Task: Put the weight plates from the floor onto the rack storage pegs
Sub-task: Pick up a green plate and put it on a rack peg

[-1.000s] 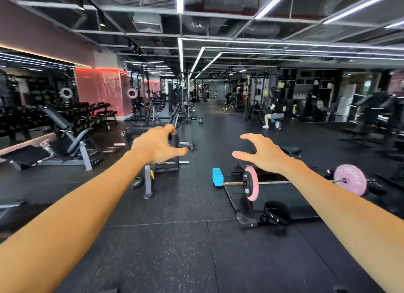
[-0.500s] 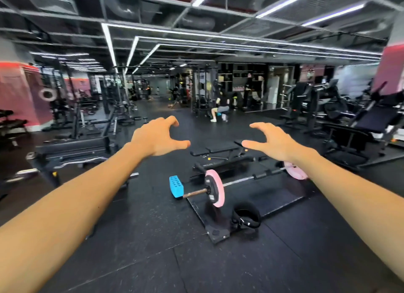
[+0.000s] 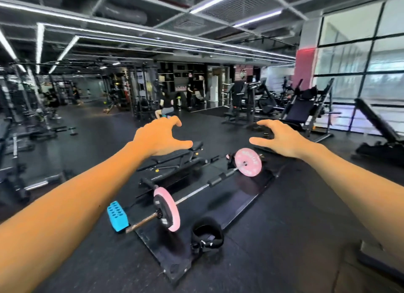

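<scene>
A barbell (image 3: 196,191) lies on a black floor mat (image 3: 244,203) ahead of me, running from near left to far right. A pink weight plate (image 3: 169,208) sits on its near end and a second pink plate (image 3: 248,161) on its far end. My left hand (image 3: 158,137) and my right hand (image 3: 282,138) are stretched out in front of me at chest height, fingers spread and relaxed, holding nothing. Both hands hover well above the bar, apart from it.
A blue perforated block (image 3: 117,218) stands at the bar's near tip. A black strap or belt (image 3: 206,235) lies on the mat edge. A flat bench (image 3: 175,159) stands behind the bar; incline benches and machines (image 3: 306,111) stand right. People are in the background.
My view has swung to the right and come closer to the barbell, which now lies lower and more central. Both hands stay outstretched and empty.
</scene>
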{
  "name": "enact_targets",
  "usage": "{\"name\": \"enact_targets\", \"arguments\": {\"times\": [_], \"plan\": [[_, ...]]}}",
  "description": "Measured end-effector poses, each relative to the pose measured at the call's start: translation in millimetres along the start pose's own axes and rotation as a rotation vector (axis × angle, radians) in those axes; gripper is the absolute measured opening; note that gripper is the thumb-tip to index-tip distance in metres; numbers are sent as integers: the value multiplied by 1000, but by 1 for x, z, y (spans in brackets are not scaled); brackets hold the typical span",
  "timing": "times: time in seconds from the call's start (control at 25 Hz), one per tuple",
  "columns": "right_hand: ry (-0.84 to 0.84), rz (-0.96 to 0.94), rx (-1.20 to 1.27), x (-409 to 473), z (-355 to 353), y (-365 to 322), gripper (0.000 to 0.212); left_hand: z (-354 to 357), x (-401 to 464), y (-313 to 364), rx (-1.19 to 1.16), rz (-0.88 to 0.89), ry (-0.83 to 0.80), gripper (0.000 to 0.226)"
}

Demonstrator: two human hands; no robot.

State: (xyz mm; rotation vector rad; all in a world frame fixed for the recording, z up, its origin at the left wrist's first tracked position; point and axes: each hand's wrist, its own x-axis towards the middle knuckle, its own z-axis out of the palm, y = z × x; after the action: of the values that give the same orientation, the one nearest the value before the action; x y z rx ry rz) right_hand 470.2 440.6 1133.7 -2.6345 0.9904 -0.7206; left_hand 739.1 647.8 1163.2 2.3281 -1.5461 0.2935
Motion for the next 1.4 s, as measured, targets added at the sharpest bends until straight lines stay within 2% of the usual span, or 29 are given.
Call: {"name": "enact_targets", "arguments": {"times": [0.12, 0.24, 0.44, 0.6, 0.8, 1.0, 1.2, 1.4], "plan": [[25, 80, -40, 46, -10, 47, 102, 32, 85, 21, -49, 79, -30, 76], [49, 160, -63, 80, -16, 100, 91, 70, 169, 48, -91, 179, -58, 74], [86, 321, -145, 124, -11, 190, 86, 142, 297, 96, -133, 344, -96, 75], [165, 456, -174, 168, -7, 265, 103, 201, 409, 141, -187, 510, -108, 76], [257, 640, -211, 195, -19, 336, 96, 254, 514, 216, -232, 684, -153, 73], [328, 841, -296, 179, -48, 408, 86, 304, 578, 322, -233, 883, -192, 77], [400, 1018, -375, 132, -86, 484, 104, 358, 602, 458, -341, 1061, -277, 78], [423, 1190, -459, 73, -136, 549, 95, 389, 598, 603, -440, 1206, -311, 93]]}}
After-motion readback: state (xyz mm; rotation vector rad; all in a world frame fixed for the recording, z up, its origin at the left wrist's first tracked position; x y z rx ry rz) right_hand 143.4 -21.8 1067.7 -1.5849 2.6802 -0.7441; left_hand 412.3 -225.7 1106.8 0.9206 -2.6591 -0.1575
